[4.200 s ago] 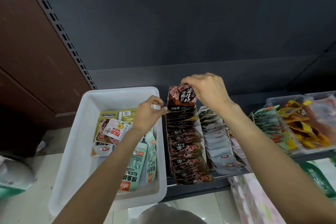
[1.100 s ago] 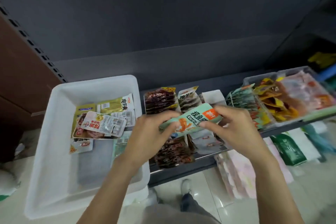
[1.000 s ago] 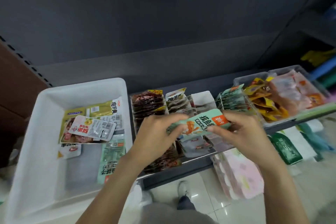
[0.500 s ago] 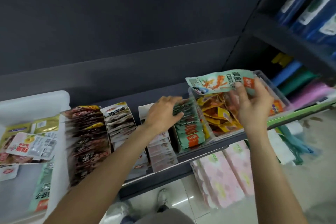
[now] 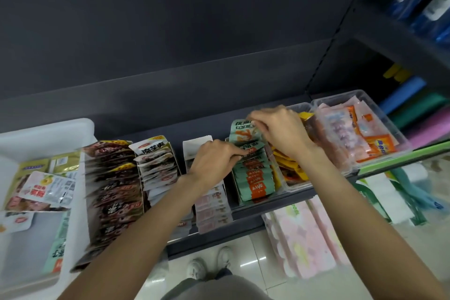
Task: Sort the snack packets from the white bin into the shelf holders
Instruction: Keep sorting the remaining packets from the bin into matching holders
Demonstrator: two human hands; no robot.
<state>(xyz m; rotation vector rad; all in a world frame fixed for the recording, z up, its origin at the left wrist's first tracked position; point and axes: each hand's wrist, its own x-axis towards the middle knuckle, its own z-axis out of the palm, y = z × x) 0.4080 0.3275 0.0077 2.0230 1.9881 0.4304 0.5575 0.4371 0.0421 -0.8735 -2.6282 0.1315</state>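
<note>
Here we stand over a dark shelf (image 5: 246, 209) with both our bare hands at the row of green packets (image 5: 255, 178). Our right hand (image 5: 283, 133) has its fingers curled round the top of a green snack packet (image 5: 243, 133), which stands upright at the far, twelve o'clock end of that row, behind the packets already filed there. Our left hand (image 5: 214, 162) sits at about seven o'clock from the right one, fingers bent, fingertips pressing into the tops of the green packets just in front of the held one; whether it pinches any single packet we cannot tell.

At nine o'clock from the green row stands a pale holder (image 5: 194, 147) with pinkish packets (image 5: 213, 212) in its near part. Further toward nine o'clock come a row of white and brown packets (image 5: 158, 165), then a long row of dark brown packets (image 5: 114, 192). The white bin (image 5: 48, 134) lies at the far nine o'clock edge, with several packets in it, among them a white packet with red print (image 5: 46, 190) and a yellow one (image 5: 31, 168).

At three o'clock from the green row a clear tray (image 5: 299, 107) holds yellow packets (image 5: 288, 165), and a second clear tray (image 5: 384, 124) beside it holds pink and orange packets (image 5: 353, 136). Below the shelf, toward five o'clock, pink wrapped packs (image 5: 302, 236) stand on the floor, and our shoes (image 5: 209, 263) show at six o'clock.
</note>
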